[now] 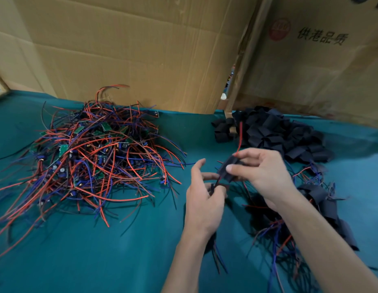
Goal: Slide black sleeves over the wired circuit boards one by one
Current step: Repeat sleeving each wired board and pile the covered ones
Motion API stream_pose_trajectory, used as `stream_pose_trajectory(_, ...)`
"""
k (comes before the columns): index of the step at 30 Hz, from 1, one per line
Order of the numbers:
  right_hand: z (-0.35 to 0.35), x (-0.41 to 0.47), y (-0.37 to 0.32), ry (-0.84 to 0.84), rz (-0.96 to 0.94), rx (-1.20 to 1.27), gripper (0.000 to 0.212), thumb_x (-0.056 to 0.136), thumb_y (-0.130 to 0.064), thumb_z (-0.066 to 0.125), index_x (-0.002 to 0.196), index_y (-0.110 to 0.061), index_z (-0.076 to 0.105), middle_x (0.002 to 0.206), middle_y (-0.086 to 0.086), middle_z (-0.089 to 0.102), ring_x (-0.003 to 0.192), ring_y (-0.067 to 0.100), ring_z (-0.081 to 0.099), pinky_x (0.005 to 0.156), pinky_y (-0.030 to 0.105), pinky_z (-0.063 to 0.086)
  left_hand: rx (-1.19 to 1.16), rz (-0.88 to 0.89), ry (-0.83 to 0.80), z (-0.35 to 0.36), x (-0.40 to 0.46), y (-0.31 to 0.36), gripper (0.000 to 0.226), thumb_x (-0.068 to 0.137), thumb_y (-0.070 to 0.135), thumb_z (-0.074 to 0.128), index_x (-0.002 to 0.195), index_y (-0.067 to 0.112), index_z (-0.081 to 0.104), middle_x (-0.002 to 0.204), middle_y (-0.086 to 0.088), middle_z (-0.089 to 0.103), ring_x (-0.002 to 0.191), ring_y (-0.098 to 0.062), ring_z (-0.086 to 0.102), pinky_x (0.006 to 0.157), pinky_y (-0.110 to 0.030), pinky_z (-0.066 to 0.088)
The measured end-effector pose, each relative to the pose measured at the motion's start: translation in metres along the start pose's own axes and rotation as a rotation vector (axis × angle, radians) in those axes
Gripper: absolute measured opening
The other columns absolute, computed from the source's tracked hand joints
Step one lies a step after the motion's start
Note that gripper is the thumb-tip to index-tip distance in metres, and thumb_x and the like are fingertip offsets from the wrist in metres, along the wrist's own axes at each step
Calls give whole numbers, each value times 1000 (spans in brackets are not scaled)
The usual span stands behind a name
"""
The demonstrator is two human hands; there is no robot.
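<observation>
While left hand (205, 199) pinches wires, right hand (262, 172) grips black sleeve (227, 168).

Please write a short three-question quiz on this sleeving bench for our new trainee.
1. True or false: the right hand pinches a black sleeve with a red wire sticking out of its far end.
2. Which pile lies to the person's left on the teal table cover? A) loose sleeves B) bare wired boards C) finished pieces
3. Fill in: the left hand grips the wires at the sleeve's ____ end.

Key: 1 true. 2 B, the pile of wired circuit boards; the pile of empty sleeves lies far right, the sleeved boards near right. 3 near.
</observation>
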State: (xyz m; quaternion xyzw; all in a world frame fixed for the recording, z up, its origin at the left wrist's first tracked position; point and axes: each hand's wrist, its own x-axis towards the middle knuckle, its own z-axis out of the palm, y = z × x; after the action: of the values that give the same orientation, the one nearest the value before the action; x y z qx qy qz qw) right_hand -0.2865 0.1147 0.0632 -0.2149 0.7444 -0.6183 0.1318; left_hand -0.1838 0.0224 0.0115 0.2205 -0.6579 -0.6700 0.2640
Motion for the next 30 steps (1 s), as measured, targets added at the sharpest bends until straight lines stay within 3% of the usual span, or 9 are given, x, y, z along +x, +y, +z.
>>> stream_pose_trajectory(4,-14,6,-4,171,-24,167,25,76,9,80,86,-10,69,71,4,76,65,18,70,60,31,58,-177,-21,-2,4,1,-4,20,85,3,68,98,16,61,83,-3,69,76,-24,74,68,-30,59)
stream_pose_trajectory(8,-11,2,2,194,-37,107,23,76,5,83,87,-12,71,74,4,77,66,14,69,59,24,56,-263,-30,-8,3,2,-5,9,91,-5,65,91,4,63,76,-11,70,68,-22,73,59,-24,56)
stream_pose_trajectory(17,-5,-6,4,68,-34,10,16,83,-4,80,95,-14,77,80,8,79,69,15,72,60,22,56,-177,26,-57,3,2,-6,17,90,-8,63,87,6,72,68,-4,69,60,-14,66,59,-22,54)
stream_pose_trajectory(20,-10,-10,2,-35,-9,45,22,85,2,77,97,-16,77,82,7,79,69,11,71,60,20,56,-190,29,-80,1,1,-3,19,92,-8,61,93,7,72,69,-9,70,59,-12,66,58,-19,52)
stream_pose_trajectory(24,-12,-14,4,-152,88,119,25,86,5,72,105,-11,76,89,8,79,73,13,72,62,20,56,-249,9,-59,0,0,-2,30,89,-11,60,110,12,59,67,-8,66,58,-19,68,55,-23,53)
stream_pose_trajectory(27,-8,-19,5,-180,132,215,24,88,6,67,108,-5,74,90,10,78,72,13,71,60,20,56,-191,33,-64,0,1,-5,26,89,-8,61,103,14,62,62,0,62,53,-16,65,51,-22,50)
stream_pose_trajectory(30,-11,-22,-1,-134,122,271,18,87,8,64,99,-2,74,83,12,76,63,14,70,57,21,56,-232,27,-108,1,0,-3,13,89,6,68,94,18,66,64,-3,64,54,-16,61,52,-20,49)
